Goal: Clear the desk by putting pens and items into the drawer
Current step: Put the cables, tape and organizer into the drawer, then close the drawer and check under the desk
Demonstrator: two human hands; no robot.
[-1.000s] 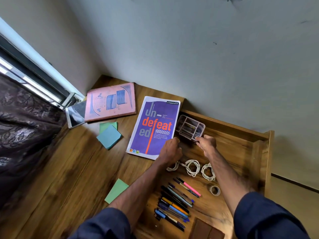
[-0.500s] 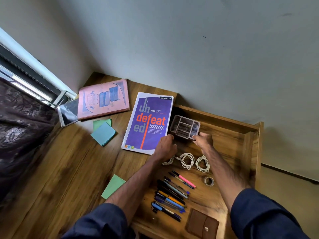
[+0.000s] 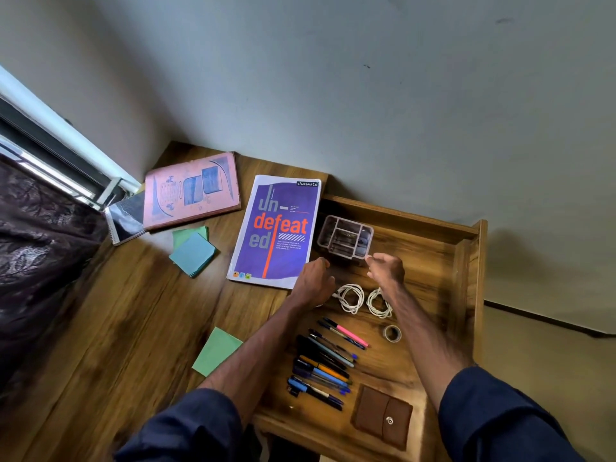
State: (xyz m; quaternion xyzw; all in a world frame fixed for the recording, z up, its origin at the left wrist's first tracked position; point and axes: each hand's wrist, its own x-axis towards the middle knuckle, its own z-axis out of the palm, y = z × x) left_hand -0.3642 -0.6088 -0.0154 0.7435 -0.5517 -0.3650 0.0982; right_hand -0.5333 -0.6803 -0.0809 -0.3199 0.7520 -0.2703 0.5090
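Just beyond the fingertips, the compartment organizer (image 3: 345,240) sits in the open drawer (image 3: 466,278).
Right hand (image 3: 386,270) hangs loosely curled, empty; whether the left hand (image 3: 315,281) holds anything I cannot tell. Wrists may snag the white cables (image 3: 350,298) beside them.

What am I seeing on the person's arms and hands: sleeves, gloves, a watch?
Both arms wear dark navy sleeves, the left sleeve and the right sleeve, bunched near the elbows, leaving the forearms bare. The left hand and right hand are bare: no gloves, no watch or wristband shows. Whether the fingers carry rings is too blurred to tell.
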